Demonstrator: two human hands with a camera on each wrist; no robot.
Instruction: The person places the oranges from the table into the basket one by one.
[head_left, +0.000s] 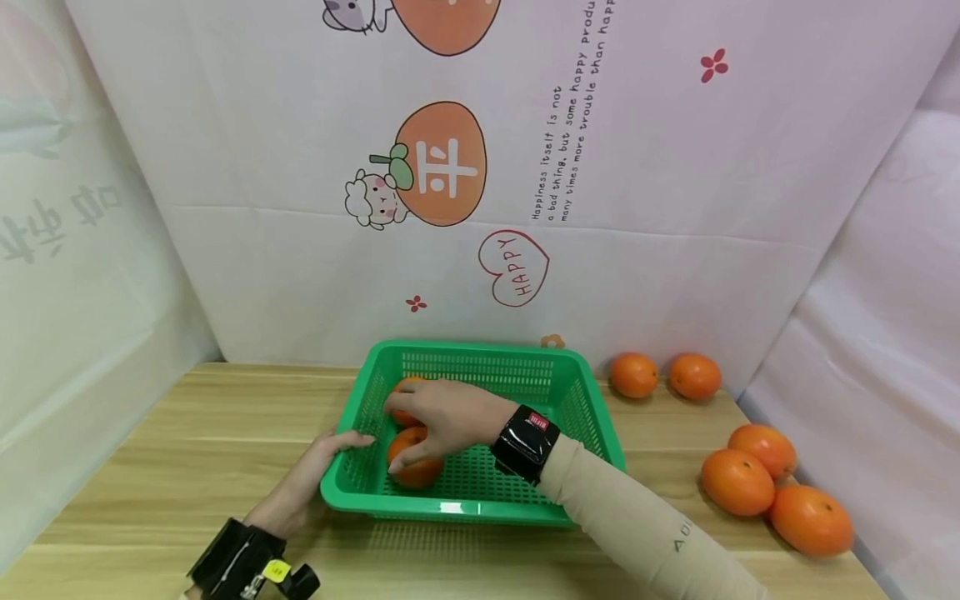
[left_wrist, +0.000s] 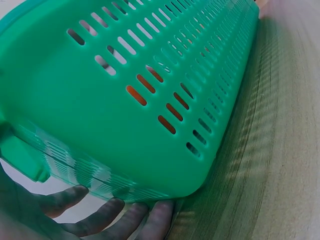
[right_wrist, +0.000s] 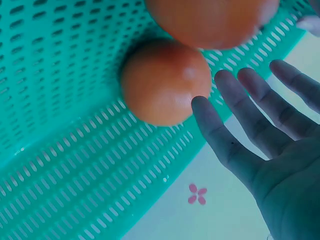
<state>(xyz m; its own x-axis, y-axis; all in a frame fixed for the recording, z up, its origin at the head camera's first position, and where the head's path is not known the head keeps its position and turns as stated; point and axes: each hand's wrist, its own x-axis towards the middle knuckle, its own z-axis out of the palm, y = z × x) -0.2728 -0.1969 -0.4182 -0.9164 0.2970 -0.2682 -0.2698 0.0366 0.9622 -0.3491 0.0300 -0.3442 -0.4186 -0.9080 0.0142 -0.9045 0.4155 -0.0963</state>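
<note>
A green plastic basket (head_left: 480,510) with slotted walls stands on the wooden table. My left hand (head_left: 318,467) grips its left end, the thumb over the rim and the fingers (left_wrist: 107,210) against the outside of the end wall. Inside, at the left, lie two oranges: a far orange (head_left: 405,410) and a near orange (head_left: 417,469). My right hand (head_left: 450,412) reaches over them with spread fingers and nothing held. In the right wrist view, a fingertip overlaps the edge of one orange (right_wrist: 165,85); I cannot tell whether they touch. Another orange (right_wrist: 215,20) sits above it there.
On the table right of the basket are two oranges at the back, one (head_left: 633,375) beside another (head_left: 694,376). Three more oranges (head_left: 812,520) cluster near the right edge. A printed white cloth (head_left: 637,283) hangs behind, with white cloth at both sides.
</note>
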